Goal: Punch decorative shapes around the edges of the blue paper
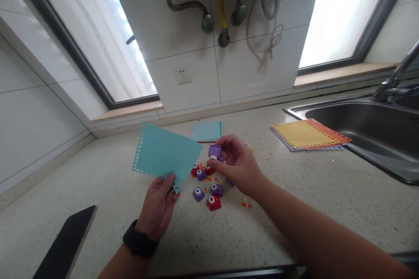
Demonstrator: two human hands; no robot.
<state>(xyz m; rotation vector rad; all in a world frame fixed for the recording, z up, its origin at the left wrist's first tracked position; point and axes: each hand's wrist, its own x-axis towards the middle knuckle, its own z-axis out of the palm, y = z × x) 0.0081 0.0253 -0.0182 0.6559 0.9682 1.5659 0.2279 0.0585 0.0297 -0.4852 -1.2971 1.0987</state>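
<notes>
My left hand (162, 198) pinches the lower edge of a light blue sheet of paper (166, 152), held tilted above the counter. Small shapes are punched along its left and lower edges. In my right hand (240, 163), between thumb and fingers, is a purple craft punch (214, 151) with a white part facing down, just right of the sheet and apart from it. Below lie several more punches, among them a red punch (214, 202) and a purple punch (198, 193). My right hand hides part of the group.
Orange and red paper bits (246, 204) are scattered on the speckled counter (288, 209). Blue sheets (207, 131) lie at the back. A yellow punched sheet (303, 134) tops a stack beside the sink (369, 126). A dark flat object (67, 242) is at lower left.
</notes>
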